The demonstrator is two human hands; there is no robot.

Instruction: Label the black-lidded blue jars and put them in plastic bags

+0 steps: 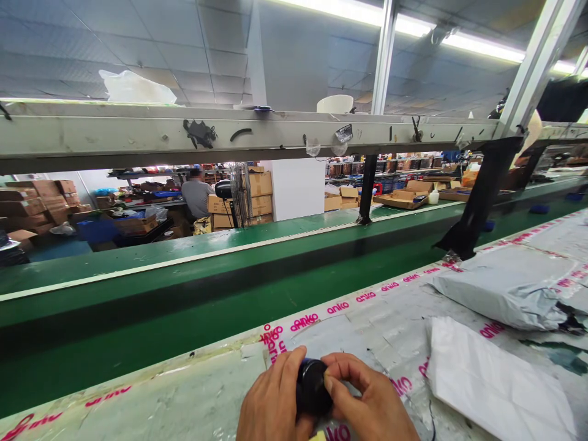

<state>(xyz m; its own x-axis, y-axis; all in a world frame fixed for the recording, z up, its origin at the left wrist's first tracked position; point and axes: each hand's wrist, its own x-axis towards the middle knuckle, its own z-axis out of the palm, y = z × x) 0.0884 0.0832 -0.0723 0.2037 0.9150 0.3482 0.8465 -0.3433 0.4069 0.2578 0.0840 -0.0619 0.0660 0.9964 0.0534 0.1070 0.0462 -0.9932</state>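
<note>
Between my two hands, just above the taped worktable (pixel 184 392), is a small round black object (pixel 314 388) with a bit of blue at its upper edge; its exact kind does not show. My left hand (pixel 273 395) wraps round its left side, fingers closed together. On the right side, the thumb and forefinger of my right hand (pixel 367 395) pinch at its edge. Part of a pale yellow item (pixel 318 436) shows beneath the hands at the bottom of the view.
Beyond the table edge runs a green conveyor belt (pixel 257 297). White sheets (pixel 493 376) and a grey plastic bag (pixel 505 285) lie to the right. A black-wrapped post (pixel 478 196) holds up a long shelf beam (pixel 275 131). In the background a person (pixel 196 195) is near cardboard boxes (pixel 260 184).
</note>
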